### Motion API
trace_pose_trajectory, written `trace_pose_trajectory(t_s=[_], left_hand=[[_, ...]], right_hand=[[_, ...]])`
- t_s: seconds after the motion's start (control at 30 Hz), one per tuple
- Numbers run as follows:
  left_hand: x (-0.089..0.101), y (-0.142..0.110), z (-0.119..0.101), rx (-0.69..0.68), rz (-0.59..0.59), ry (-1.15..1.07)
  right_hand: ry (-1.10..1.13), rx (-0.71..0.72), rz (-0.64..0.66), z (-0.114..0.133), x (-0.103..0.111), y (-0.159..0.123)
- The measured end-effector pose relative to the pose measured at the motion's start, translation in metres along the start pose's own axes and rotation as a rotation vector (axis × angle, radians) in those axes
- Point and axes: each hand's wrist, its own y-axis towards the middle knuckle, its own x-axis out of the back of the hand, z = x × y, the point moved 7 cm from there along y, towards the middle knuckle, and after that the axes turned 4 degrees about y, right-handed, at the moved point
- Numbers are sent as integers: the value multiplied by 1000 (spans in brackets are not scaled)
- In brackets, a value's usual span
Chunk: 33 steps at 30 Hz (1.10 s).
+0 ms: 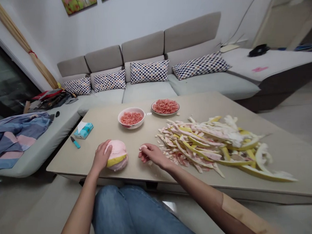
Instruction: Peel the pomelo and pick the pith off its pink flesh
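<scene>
Down at the front, the jeans [139, 213] run off the bottom edge, knees up against the table [67, 161], and just above them sits the fruit [117, 149], peeled to pale pink with one band of yellow skin on its side. The left hand [101, 154] has it, thumb over the top, palm to its flank, some fingers lost behind. Across a small gap, the right hand [153, 154] has its fingers curled in, pinching what looks like a pale scrap [143, 147], mostly covered. Beside it on the right, a sprawling heap of peel [198, 143], its lower layers buried. Over on the left, a blue-handled knife [75, 142], then the tissue pack [84, 130], blue, its print too small to read. Further back, the bowl [131, 126] and the plate [165, 114], both loaded with red fruit flesh [131, 118]. Beyond, checked cushions [149, 71] line the sofa [150, 90]; a black object [258, 50] off right is hard to identify, and the wall picture [79, 4] is cropped at the top.
</scene>
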Motion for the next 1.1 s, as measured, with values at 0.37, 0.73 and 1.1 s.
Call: trace_pose_trajectory(t_s=[0.37,0.73,1.1], left_hand=[[-2,-1,24,72,-38,-46],[-1,-14,6,80,-117,67],[5,-28,-10,74,-118,138]], right_hand=[[627,118,-326,25,96,-26],[-165,243,86,-19,-41,8],[102,264,174,-40,-43,23]])
